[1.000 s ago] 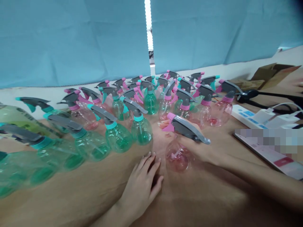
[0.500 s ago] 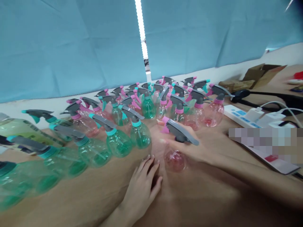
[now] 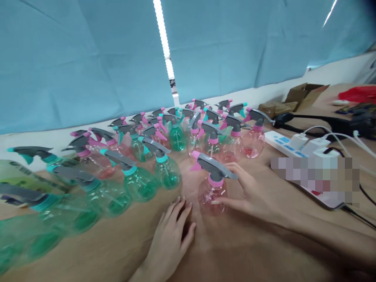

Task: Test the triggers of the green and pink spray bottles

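A pink spray bottle (image 3: 213, 196) with a grey trigger head and pink collar stands upright on the brown tabletop (image 3: 117, 243). My right hand (image 3: 249, 192) is around its right side, the thumb against the front of the round body and the fingers partly hidden behind it. My left hand (image 3: 172, 231) rests palm down on the table just left of this bottle, fingers stretched and holding nothing. The closest green spray bottle (image 3: 168, 174) is beyond my left fingertips, apart from both hands.
Several green bottles (image 3: 141, 184) run toward the left edge. More pink and green bottles (image 3: 177, 137) crowd the back. To the right lie a white power strip (image 3: 284, 143) with cables, a phone-like slab (image 3: 326, 197), black straps (image 3: 317, 121) and a cardboard box (image 3: 305, 96).
My right hand has shifted from the bottle's head and far side to its right side, with the thumb now in front. My left hand stays flat. The camera view has turned slightly right.
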`<state>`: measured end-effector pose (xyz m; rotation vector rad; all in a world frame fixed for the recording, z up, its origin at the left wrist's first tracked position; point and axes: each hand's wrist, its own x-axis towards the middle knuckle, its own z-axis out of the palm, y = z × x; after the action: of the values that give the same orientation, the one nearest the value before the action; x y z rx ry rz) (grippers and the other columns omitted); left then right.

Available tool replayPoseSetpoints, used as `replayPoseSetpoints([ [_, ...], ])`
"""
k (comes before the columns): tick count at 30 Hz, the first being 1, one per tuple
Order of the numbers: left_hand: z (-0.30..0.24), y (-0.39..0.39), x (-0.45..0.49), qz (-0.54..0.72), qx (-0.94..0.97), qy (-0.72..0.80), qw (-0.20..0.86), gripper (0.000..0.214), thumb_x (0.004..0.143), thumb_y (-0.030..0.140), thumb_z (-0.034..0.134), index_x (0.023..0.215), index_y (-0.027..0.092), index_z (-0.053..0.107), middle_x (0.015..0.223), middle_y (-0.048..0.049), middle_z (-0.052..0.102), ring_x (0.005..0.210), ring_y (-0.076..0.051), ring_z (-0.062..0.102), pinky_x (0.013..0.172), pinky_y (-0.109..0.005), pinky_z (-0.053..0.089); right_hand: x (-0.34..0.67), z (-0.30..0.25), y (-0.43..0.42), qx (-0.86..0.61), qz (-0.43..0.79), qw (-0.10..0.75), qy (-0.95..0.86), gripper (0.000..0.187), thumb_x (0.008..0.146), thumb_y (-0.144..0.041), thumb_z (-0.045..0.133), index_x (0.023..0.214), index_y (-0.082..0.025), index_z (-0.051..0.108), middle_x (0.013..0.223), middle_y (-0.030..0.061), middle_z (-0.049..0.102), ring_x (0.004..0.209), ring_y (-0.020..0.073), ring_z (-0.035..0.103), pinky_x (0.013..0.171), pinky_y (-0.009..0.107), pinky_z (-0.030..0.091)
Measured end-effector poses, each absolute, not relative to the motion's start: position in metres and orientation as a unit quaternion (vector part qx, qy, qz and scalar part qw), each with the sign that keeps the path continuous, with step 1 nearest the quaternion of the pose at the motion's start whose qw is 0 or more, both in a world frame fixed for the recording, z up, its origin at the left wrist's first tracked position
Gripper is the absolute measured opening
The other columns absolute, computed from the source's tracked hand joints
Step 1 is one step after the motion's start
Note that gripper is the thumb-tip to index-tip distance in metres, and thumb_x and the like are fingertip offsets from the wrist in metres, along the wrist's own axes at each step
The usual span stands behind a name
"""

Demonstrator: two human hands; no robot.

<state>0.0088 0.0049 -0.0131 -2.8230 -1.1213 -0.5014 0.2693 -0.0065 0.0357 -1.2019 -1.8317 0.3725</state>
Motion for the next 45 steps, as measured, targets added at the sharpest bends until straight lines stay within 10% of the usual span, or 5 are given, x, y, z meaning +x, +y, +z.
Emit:
replayPoseSetpoints([
  [15, -0.013, 0.006, 0.008, -0.175, -0.914, -0.364, 0.030, 0.037, 0.093, 0.025, 0.048, 0.129, 0.019, 0.049, 0.132, -0.0118, 0.055, 0.122, -0.029, 0.051, 0.097, -0.046, 0.045, 0.237, 0.051, 0.052, -0.592, 0.035, 0.364, -0.718, 0.039, 0.080, -0.056, 0.056, 0.088, -0.019, 0.050, 0.094, 0.0094, 0.061, 0.088, 0.0252, 0.057, 0.073, 0.040, 0.048],
  [35, -0.017, 0.007, 0.006, -0.168, -0.918, -0.357, 0.042, 0.040, 0.094, 0.029, 0.047, 0.132, 0.018, 0.048, 0.135, -0.0106, 0.053, 0.124, -0.028, 0.050, 0.097, -0.044, 0.046, 0.218, 0.062, 0.079, -0.646, -0.024, 0.312, -0.696, 0.043, 0.081, -0.052, 0.058, 0.101, -0.014, 0.057, 0.101, 0.0148, 0.065, 0.104, 0.0347, 0.055, 0.065, 0.044, 0.053],
  [45, -0.016, 0.007, 0.007, -0.174, -0.915, -0.362, 0.042, 0.039, 0.094, 0.029, 0.047, 0.132, 0.020, 0.049, 0.135, -0.0096, 0.054, 0.123, -0.028, 0.051, 0.096, -0.044, 0.048, 0.267, 0.055, 0.044, -0.616, 0.004, 0.393, -0.683, 0.031, 0.085, -0.047, 0.055, 0.104, -0.023, 0.060, 0.099, 0.0038, 0.069, 0.091, 0.0234, 0.065, 0.073, 0.038, 0.051],
])
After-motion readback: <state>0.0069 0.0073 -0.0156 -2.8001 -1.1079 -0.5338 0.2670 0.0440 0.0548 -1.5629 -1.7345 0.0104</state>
